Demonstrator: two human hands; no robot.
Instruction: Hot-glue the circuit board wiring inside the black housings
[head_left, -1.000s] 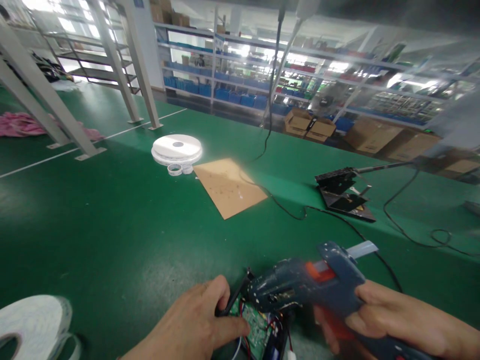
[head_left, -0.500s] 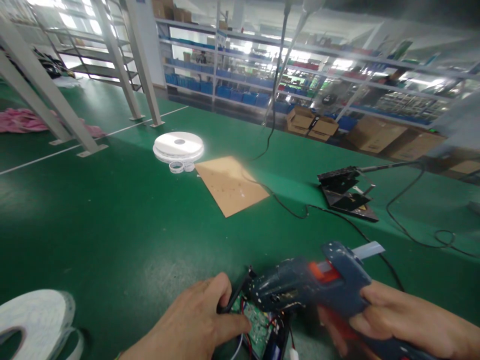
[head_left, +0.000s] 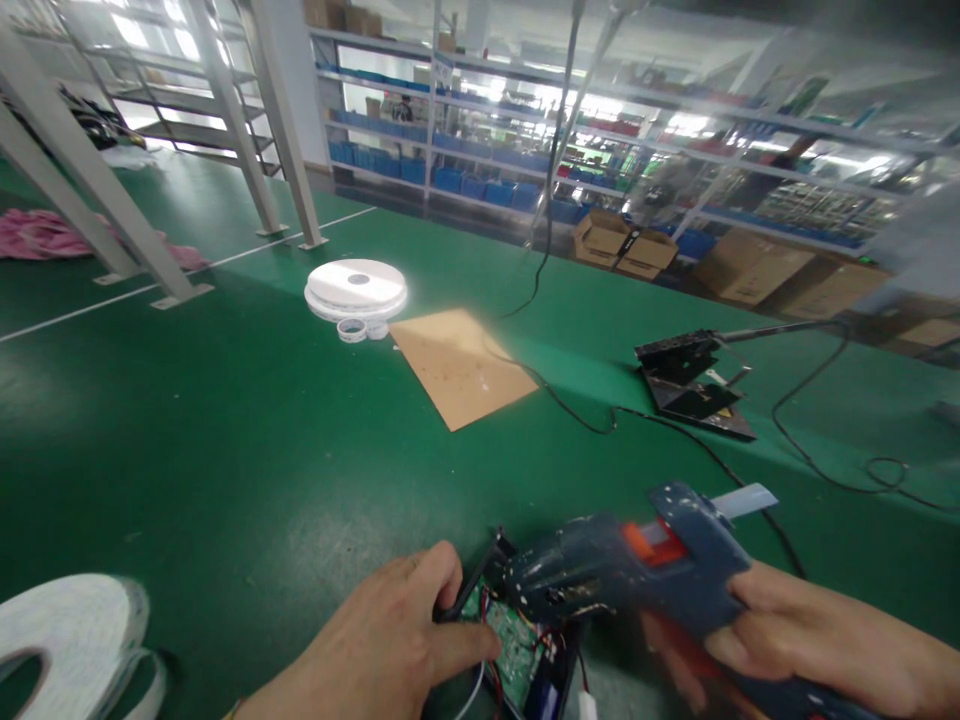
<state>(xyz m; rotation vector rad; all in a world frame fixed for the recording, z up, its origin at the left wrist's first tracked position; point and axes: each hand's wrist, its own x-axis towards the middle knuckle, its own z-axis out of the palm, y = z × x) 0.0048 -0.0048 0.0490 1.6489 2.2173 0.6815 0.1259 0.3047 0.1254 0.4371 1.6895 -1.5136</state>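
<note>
My right hand (head_left: 776, 620) is wrapped round the grip of a dark blue hot glue gun (head_left: 577, 565), a translucent glue stick (head_left: 746, 500) poking out of its back. The gun's front end reaches over a black casing (head_left: 480, 570) that holds a green circuit board (head_left: 517, 645), thin wires and a dark blue cylinder (head_left: 546, 690). With thumb and fingers closed on the casing's left edge, my left hand (head_left: 390, 630) steadies it, one finger lying over the board. A white connector (head_left: 587, 706) hangs from wires at the casing's right. The gun's nozzle tip is hard to make out.
A brown board (head_left: 457, 375) lies on the green table (head_left: 225, 430), near white tape reels (head_left: 358, 285). Another tape roll (head_left: 75, 640) sits at lower left. A black metal stand (head_left: 694, 385) and a cable (head_left: 585, 428) are at right. Metal legs (head_left: 281, 130) rise at left.
The glue gun has shifted very slightly to the right over the casing. My left hand keeps its hold on the casing.
</note>
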